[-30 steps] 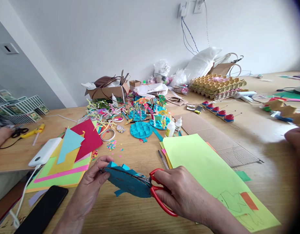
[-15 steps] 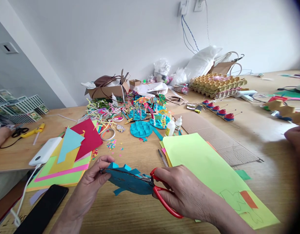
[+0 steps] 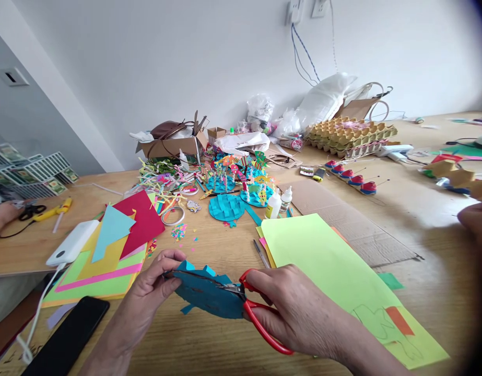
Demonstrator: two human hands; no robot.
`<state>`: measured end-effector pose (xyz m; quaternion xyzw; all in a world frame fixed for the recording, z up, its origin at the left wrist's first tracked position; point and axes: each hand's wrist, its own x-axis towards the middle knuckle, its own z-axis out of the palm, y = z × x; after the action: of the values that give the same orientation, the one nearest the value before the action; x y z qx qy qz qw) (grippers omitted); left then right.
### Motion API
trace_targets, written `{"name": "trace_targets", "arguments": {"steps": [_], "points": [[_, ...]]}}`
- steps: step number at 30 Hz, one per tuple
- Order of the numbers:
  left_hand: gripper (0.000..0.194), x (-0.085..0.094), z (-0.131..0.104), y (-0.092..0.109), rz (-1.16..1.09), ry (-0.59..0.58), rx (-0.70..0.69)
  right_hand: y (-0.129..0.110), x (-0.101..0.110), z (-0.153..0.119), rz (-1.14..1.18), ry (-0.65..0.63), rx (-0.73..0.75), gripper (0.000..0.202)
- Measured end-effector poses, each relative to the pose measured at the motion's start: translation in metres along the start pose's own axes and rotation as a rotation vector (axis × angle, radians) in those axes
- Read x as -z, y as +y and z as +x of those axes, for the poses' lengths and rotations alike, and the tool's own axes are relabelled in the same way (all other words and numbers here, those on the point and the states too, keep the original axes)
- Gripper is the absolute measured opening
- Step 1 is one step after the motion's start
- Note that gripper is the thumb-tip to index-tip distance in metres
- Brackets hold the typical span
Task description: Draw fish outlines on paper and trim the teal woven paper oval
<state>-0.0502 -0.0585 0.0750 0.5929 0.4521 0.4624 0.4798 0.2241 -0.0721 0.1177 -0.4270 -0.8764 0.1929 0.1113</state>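
Between the thumb and fingers of my left hand (image 3: 158, 284) is the left edge of a blue paper disc (image 3: 209, 297), held tilted above the table with paper tabs sticking out along its rim. My right hand (image 3: 291, 308) grips red-handled scissors (image 3: 264, 329). Their metal blades lie against the disc's right upper edge; how far they are parted is hard to make out. Farther back, a similar blue woven paper disc (image 3: 226, 207) lies flat on the table beside two white glue bottles (image 3: 279, 203).
Green paper (image 3: 315, 261) with pencil outlines lies at the right. A black phone (image 3: 68, 334), white power bank (image 3: 73, 243) and coloured sheets (image 3: 142, 224) are at the left. Another person's hand (image 3: 475, 219) shows at the right edge, a further hand (image 3: 3, 216) at the left.
The blue disc has turned slightly in my left hand, and its underside faces me more. The scissor blades now show more plainly at its edge. Both hands stay nearly in place.
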Motion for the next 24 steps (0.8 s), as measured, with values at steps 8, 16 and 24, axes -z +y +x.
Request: {"name": "trace_targets", "arguments": {"steps": [8,16,24], "points": [[0.011,-0.0012,0.0017,-0.0010,-0.003,0.036,-0.015,-0.0002,-0.0039,0.0019,-0.008,0.012,0.002,0.016],[0.008,-0.0026,0.0031,-0.0002,-0.015,0.045,-0.012,-0.0002,-0.0050,0.0041,-0.026,0.023,0.018,0.017],[0.009,0.0020,0.0005,0.0014,0.010,0.039,0.008,0.0002,-0.0032,0.0041,-0.036,0.002,0.006,0.017]]}}
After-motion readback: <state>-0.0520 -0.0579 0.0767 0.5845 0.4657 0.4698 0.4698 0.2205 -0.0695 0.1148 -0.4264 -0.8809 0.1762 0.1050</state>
